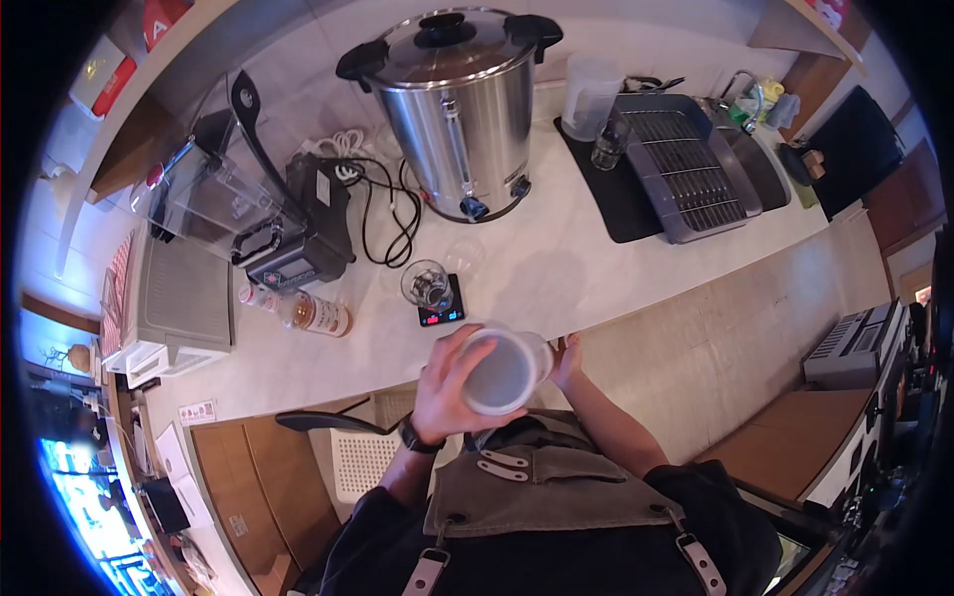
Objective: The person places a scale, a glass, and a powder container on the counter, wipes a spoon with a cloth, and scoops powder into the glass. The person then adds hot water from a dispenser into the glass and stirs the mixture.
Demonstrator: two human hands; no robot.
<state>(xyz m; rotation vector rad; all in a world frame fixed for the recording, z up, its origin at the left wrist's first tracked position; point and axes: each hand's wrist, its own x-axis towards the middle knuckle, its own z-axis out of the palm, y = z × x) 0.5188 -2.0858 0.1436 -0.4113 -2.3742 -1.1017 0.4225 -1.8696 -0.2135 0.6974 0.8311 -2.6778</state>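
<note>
A person in an apron (556, 492) cups a white jug (497, 372) at the near edge of the bench (606, 268), out in front of a tall steel urn (452, 129). The left hand (447, 387) is curled about the jug's side, thumb and fingers spread around it, probably to keep the broad body steady. The right hand (566, 363) is at the jug's opposite side, by what looks like a handle; whether its fingers close on it cannot be told. The jug's mouth faces up toward the wearer, a hold that appears to give a view inside, though any contents are hard to make out.

Between the jug and the urn, a clear glass (427, 285) rests on a small scale (441, 311) with lit digits, seemingly so its weight can be read. The urn's tap (475, 208) faces the front, likely for easy reach. To the urn's left are a labelled bottle (320, 315) and a blender (298, 223), with loose black cables (402, 238) nearer the urn. To its right, a drying rack (681, 164) stands on a dark mat (611, 204) beside the sink (757, 164), presumably to catch drips.
</note>
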